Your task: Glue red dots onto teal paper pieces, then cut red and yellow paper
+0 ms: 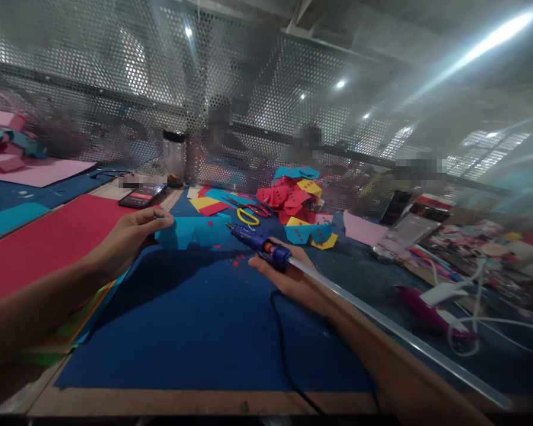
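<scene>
My left hand (pixel 144 228) pinches one end of a light blue paper cutout (pixel 190 231), which has a red dot near its other end. In my right hand (pixel 288 269) is a blue hot glue gun (pixel 255 239), its nozzle pointing left, close to the cutout's right end. Whether the nozzle touches the paper I cannot tell. A long clear glue stick (pixel 400 331) sticks out of the gun's back, and a black cord (pixel 282 343) hangs below. Small red dots (pixel 237 260) lie on the dark blue work sheet (pixel 195 331) under the cutout.
Scissors (pixel 249 214) with red and yellow handles lie beyond the cutout, beside piled dotted paper pieces (pixel 293 198). A phone (pixel 142 195), a jar (pixel 174 157) and red paper (pixel 62 236) are at left. At right are a purple glue gun (pixel 435 310), white cord and paper scraps (pixel 484 236).
</scene>
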A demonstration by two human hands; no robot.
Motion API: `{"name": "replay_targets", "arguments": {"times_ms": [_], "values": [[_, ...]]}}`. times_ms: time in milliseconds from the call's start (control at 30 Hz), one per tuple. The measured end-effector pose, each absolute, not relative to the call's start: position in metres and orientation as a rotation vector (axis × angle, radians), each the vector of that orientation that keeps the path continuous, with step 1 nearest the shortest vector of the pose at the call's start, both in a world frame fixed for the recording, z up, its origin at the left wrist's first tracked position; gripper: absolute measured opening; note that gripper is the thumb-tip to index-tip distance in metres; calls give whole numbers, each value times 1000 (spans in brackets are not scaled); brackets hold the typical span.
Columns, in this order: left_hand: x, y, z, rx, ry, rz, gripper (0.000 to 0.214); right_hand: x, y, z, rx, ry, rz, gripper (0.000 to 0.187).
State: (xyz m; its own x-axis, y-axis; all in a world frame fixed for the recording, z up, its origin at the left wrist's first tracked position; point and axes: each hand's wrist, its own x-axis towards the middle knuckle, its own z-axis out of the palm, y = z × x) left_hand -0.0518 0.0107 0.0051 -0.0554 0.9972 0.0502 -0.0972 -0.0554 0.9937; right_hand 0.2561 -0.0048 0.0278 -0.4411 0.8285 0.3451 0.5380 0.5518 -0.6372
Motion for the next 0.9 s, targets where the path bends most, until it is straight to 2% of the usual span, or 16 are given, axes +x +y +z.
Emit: {"name": "replay_targets", "arguments": {"times_ms": [333,900], "values": [[-55,10,7,1100,1151,1383,33,254,-1,30,-1163,-2096,532,28],[-52,9,8,1126,1094,1310,28,249,-10,25,-1054,-2235,538,35]]}}
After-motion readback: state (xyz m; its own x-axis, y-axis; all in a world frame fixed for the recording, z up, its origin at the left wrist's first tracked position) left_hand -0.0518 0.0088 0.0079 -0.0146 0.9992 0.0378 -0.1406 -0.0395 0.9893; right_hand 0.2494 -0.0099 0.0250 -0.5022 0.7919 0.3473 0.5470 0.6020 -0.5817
